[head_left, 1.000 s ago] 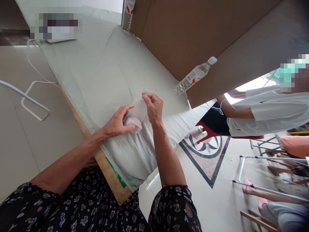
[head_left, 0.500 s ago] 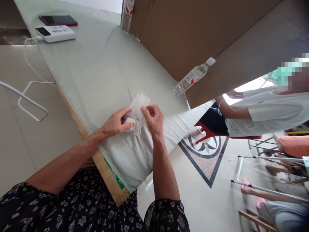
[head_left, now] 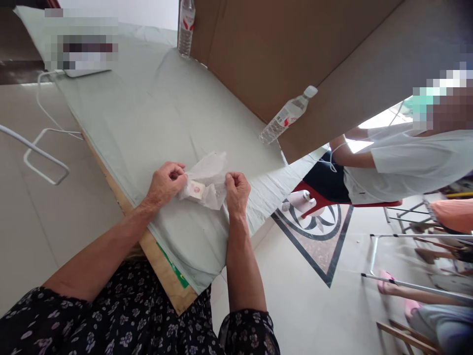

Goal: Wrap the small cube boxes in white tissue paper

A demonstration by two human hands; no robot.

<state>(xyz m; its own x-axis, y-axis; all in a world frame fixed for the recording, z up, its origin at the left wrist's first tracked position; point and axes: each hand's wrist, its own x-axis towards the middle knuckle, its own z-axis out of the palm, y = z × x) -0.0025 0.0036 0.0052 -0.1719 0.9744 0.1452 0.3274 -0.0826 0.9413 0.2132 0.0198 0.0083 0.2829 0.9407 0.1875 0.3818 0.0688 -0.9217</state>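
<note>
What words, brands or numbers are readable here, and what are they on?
None reads clearly.
Near bottle: red-and-white label, too small.
Far bottle: red-and-white label, too small.
Small pale block in the thin wrapper: reddish mark, too blurred.
Green strip: small pale mark, unreadable.

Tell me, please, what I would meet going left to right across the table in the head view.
Partly pixelated white device → bare left hand → small pale block with a pinkish mark → bare right hand → nearer clear plastic bottle with a red label.
</note>
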